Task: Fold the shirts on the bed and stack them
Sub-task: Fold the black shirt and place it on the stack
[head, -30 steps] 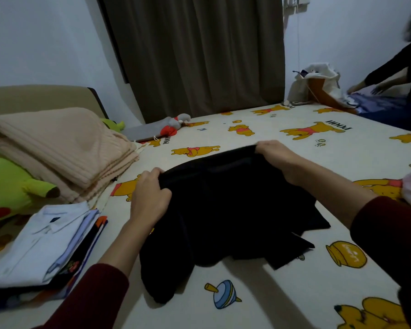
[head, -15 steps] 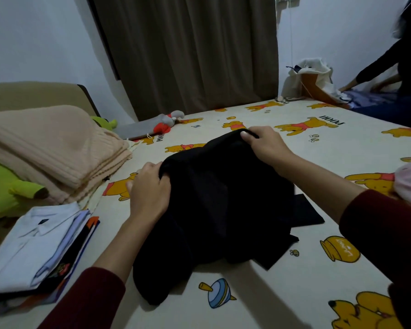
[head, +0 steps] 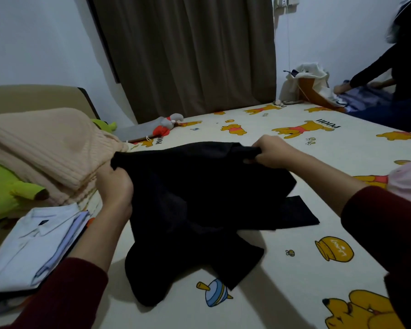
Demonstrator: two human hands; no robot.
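Black shirt (head: 199, 200), rumpled, top edge stretched between gripping hands, left hand (head: 115, 186), right hand (head: 268, 151)

Hands now farther apart than a second ago, each gripping an upper corner | left hand (head: 115, 184) shifts out toward the folded beige ribbed knit blanket (head: 45, 148) | right hand (head: 268, 151) swings outward | crumpled black fabric shirt (head: 199, 205) now stretched wide and taut along its top edge, lower part spreading on the cartoon-bear-printed bed sheet (head: 294, 269).
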